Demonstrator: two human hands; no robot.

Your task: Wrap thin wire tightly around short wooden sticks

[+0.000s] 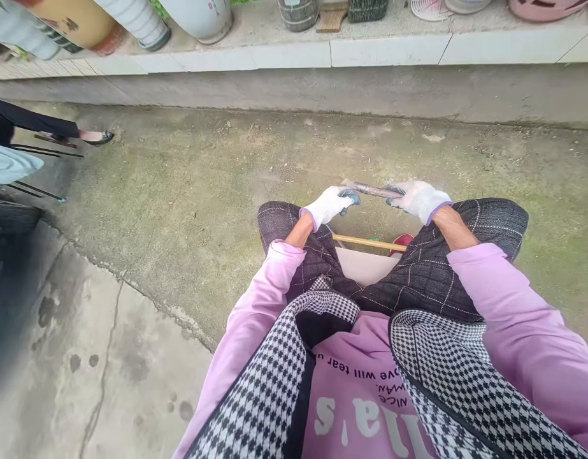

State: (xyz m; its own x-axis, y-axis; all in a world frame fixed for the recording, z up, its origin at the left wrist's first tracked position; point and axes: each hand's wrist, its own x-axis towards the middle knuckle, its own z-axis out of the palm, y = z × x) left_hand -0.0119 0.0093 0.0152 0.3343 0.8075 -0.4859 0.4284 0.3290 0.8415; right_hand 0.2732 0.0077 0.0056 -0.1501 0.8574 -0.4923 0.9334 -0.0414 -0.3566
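I sit over a concrete yard with my knees apart. Both hands wear white knit gloves with blue-grey fingertips. My left hand [328, 204] grips the left end of a short dark, rough stick [372, 190], and my right hand [418, 197] grips its right end. The stick lies level in front of my knees. Below it, between my legs, a thin pale wooden rod [367, 243] crosses over a whitish surface [365, 264], with a small red thing [402, 240] at its right end.
Mossy, cracked concrete [188, 191] spreads ahead. A raised white-tiled ledge [294, 54] at the back carries several pots and jars. At the far left another person's leg and dark shoe [97, 136] stretch out, with thin dark rods [40, 152] beside them.
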